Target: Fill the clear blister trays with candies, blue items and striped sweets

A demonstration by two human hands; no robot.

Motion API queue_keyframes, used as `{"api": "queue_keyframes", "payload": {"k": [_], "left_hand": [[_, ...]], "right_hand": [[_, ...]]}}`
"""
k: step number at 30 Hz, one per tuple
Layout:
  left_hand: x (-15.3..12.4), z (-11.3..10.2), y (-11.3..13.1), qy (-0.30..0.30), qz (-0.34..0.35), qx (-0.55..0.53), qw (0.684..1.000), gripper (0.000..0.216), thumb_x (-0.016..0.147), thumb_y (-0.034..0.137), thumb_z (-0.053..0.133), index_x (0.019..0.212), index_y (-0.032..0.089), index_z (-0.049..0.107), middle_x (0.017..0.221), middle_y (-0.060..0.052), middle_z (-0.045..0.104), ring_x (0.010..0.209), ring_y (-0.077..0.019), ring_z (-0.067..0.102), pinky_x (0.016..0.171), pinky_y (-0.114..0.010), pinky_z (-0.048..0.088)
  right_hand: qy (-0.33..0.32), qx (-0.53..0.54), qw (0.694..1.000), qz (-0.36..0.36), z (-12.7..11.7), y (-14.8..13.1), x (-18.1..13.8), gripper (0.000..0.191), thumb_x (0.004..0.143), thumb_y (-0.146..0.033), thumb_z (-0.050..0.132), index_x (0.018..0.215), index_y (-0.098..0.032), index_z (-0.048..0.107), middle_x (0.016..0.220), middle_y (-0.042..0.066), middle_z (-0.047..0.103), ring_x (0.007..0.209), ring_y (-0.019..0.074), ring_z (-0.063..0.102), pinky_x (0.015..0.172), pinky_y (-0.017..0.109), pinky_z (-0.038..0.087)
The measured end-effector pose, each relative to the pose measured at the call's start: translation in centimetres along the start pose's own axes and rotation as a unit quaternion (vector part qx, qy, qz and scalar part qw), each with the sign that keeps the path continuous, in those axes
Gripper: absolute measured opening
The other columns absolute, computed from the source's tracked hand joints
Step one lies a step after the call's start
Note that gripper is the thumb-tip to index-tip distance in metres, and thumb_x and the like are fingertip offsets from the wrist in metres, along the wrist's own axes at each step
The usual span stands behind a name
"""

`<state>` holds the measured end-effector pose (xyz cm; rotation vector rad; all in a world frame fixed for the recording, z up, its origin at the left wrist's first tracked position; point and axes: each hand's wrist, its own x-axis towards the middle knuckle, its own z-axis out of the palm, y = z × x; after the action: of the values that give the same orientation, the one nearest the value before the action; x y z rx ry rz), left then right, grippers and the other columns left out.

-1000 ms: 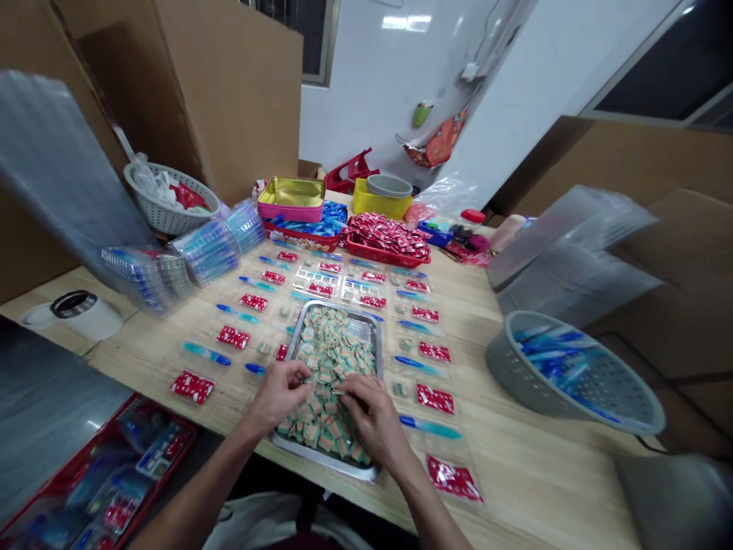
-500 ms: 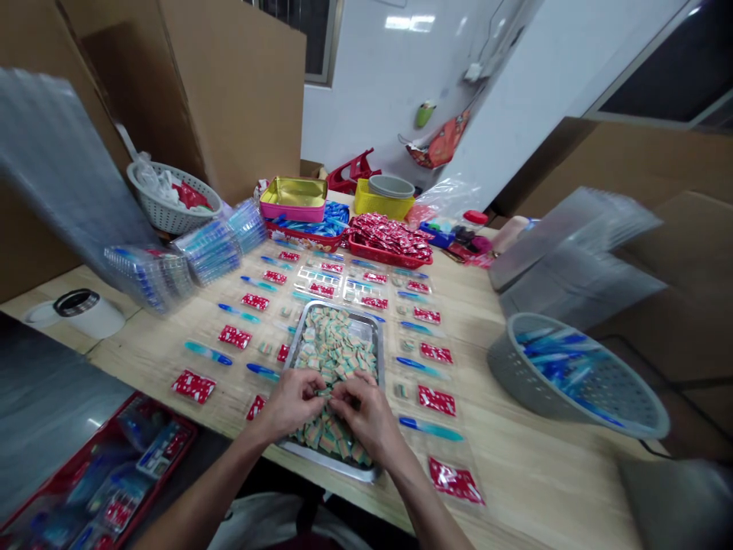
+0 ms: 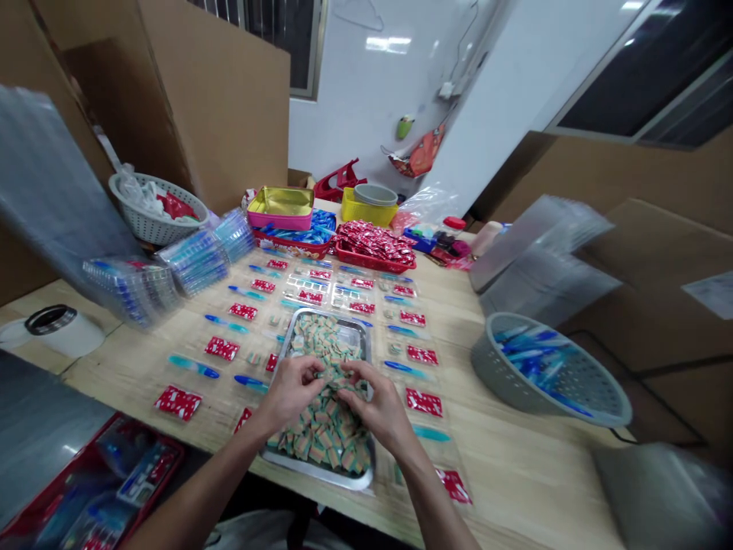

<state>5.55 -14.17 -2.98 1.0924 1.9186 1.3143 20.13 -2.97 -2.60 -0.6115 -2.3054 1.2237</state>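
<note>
A metal tray (image 3: 366, 347) full of small striped green-and-tan pieces (image 3: 326, 435), perhaps erasers, lies in front of me. Over its left part is my left hand (image 3: 295, 391), thumb and fingers pinched together; whatever is between them is too small to make out. My right hand (image 3: 378, 401) hovers over the right part of the pieces, thumb and forefinger apart, with nothing visible between them. Around the tray lie clear plastic packs, many with a blue pen (image 3: 193, 367) and a red patterned packet (image 3: 179, 402). Beside the right wrist, another red packet (image 3: 453, 486) is partly covered.
A grey basket of blue pens (image 3: 486, 367) stands at the right. Behind are a red tray heaped with packets (image 3: 375, 263) and a pink tin (image 3: 280, 220). Stacked clear packs (image 3: 195, 260) and a white cup (image 3: 69, 336) are at left. A red crate (image 3: 166, 466) sits below the edge.
My right hand's thumb and forefinger have parted, and the hands have moved slightly apart. The camera view has shifted, so the table's contents appear farther left.
</note>
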Motion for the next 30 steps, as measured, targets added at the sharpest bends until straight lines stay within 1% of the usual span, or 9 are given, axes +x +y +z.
{"api": "queue_keyframes", "payload": {"k": [5, 9, 11, 14, 17, 21, 25, 28, 30], "left_hand": [[0.8, 0.5, 0.0, -0.005, -0.008, -0.041, 0.999, 0.016, 0.068, 0.022, 0.059, 0.080, 0.014, 0.065, 0.065, 0.000, 0.062, 0.057, -0.0137, 0.058, 0.052, -0.022, 0.043], [0.9, -0.9, -0.6, 0.024, -0.022, -0.060, 0.998, 0.015, 0.068, 0.024, 0.060, 0.079, 0.014, 0.063, 0.059, 0.002, 0.060, 0.053, -0.0131, 0.057, 0.050, -0.022, 0.043], [0.8, -1.4, -0.5, 0.034, -0.019, -0.048, 0.998, 0.015, 0.069, 0.025, 0.060, 0.079, 0.014, 0.064, 0.058, 0.002, 0.058, 0.052, -0.0124, 0.056, 0.049, -0.021, 0.041], [0.7, -1.1, 0.3, 0.020, -0.002, 0.004, 1.000, 0.013, 0.069, 0.020, 0.059, 0.078, 0.014, 0.066, 0.056, 0.003, 0.057, 0.051, -0.0119, 0.054, 0.049, -0.020, 0.039], [0.6, 0.3, 1.2, 0.001, 0.028, 0.087, 0.996, 0.014, 0.069, 0.013, 0.057, 0.078, 0.015, 0.068, 0.059, 0.002, 0.059, 0.053, -0.0125, 0.054, 0.052, -0.022, 0.040], [1.0, 2.2, 1.3, -0.002, 0.085, 0.162, 0.983, 0.025, 0.069, 0.006, 0.055, 0.086, 0.016, 0.069, 0.071, -0.002, 0.065, 0.061, -0.0141, 0.056, 0.060, -0.024, 0.042], [1.7, 3.3, 0.9, -0.018, 0.125, 0.194, 0.973, 0.029, 0.068, 0.003, 0.052, 0.087, 0.017, 0.068, 0.084, -0.005, 0.067, 0.078, -0.0184, 0.060, 0.073, -0.029, 0.044], [2.0, 3.6, 0.7, -0.028, 0.121, 0.206, 0.971, 0.022, 0.066, 0.004, 0.052, 0.080, 0.016, 0.066, 0.077, -0.004, 0.064, 0.073, -0.0179, 0.058, 0.070, -0.028, 0.042], [2.1, 3.5, 0.7, -0.033, 0.115, 0.201, 0.972, 0.022, 0.065, 0.005, 0.053, 0.079, 0.016, 0.065, 0.072, -0.002, 0.060, 0.066, -0.0157, 0.054, 0.064, -0.026, 0.040]], "right_hand": [[-0.010, 0.014, 1.000, 0.020, 0.4, 0.1, 0.5, 0.022, 0.075, -0.017, 0.059, 0.097, -0.018, 0.063, 0.072, 0.000, 0.064, 0.068, 0.0165, 0.060, 0.067, 0.028, 0.047], [0.003, 0.009, 1.000, 0.024, 0.4, 0.4, 1.1, 0.008, 0.075, -0.016, 0.057, 0.078, -0.018, 0.064, 0.066, -0.001, 0.062, 0.064, 0.0151, 0.058, 0.062, 0.025, 0.044], [0.008, 0.016, 0.999, 0.035, 0.2, 0.7, 1.8, 0.008, 0.076, -0.018, 0.057, 0.074, -0.017, 0.065, 0.066, 0.000, 0.063, 0.063, 0.0153, 0.058, 0.061, 0.025, 0.044], [0.009, 0.004, 1.000, 0.022, -0.1, 1.0, 2.8, 0.016, 0.074, -0.015, 0.056, 0.085, -0.017, 0.068, 0.078, 0.002, 0.066, 0.063, 0.0146, 0.058, 0.063, 0.026, 0.046], [0.000, -0.006, 1.000, -0.016, -0.6, 1.0, 2.7, 0.029, 0.070, -0.008, 0.054, 0.095, -0.018, 0.066, 0.090, 0.004, 0.065, 0.069, 0.0144, 0.058, 0.071, 0.028, 0.047], [-0.022, 0.015, 1.000, 0.002, -0.9, 1.1, 1.0, 0.032, 0.072, -0.011, 0.057, 0.101, -0.020, 0.065, 0.088, 0.002, 0.068, 0.076, 0.0169, 0.061, 0.075, 0.030, 0.048], [0.036, -0.006, 0.999, 0.025, -0.1, 2.1, -0.2, 0.026, 0.074, -0.012, 0.057, 0.097, -0.019, 0.067, 0.087, 0.004, 0.070, 0.078, 0.0199, 0.063, 0.075, 0.032, 0.049], [0.083, -0.022, 0.996, 0.021, 0.6, 2.7, -0.6, 0.022, 0.076, -0.013, 0.057, 0.093, -0.019, 0.069, 0.094, 0.007, 0.070, 0.089, 0.0229, 0.062, 0.082, 0.035, 0.047], [0.090, -0.027, 0.995, 0.014, 0.9, 2.8, -0.9, 0.021, 0.079, -0.013, 0.055, 0.093, -0.019, 0.070, 0.095, 0.008, 0.069, 0.092, 0.0233, 0.062, 0.084, 0.036, 0.047]]}}
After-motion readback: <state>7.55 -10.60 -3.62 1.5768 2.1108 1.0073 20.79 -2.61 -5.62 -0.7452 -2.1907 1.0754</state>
